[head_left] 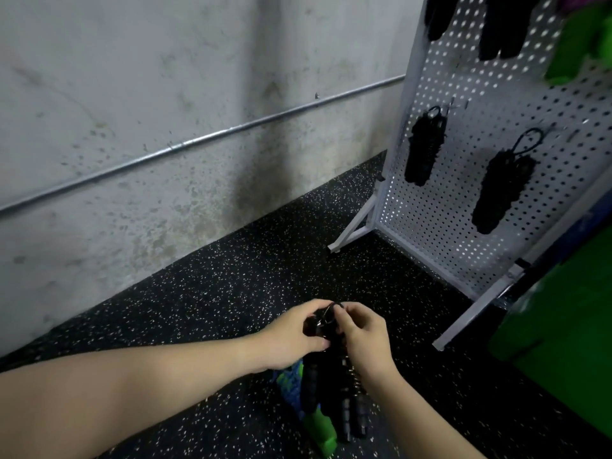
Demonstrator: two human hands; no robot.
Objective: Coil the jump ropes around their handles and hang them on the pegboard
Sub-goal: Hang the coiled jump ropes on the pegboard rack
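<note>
A black jump rope [334,385], coiled round its handles, hangs upright between my hands low in the view. My left hand [294,336] grips its upper end. My right hand [361,336] pinches the small loop at the top of the same bundle. The white pegboard [463,200] stands to the right on the floor. Two coiled black ropes hang on its lower pegs, one at the left [424,147] and one at the right [503,190]. Further dark bundles [503,24] hang near its top edge.
A grey stained wall with a metal pipe [198,140] runs along the left. The floor [231,276] is black speckled rubber. Green items [563,319] sit at the right edge. A green and blue shoe [311,412] shows under my hands.
</note>
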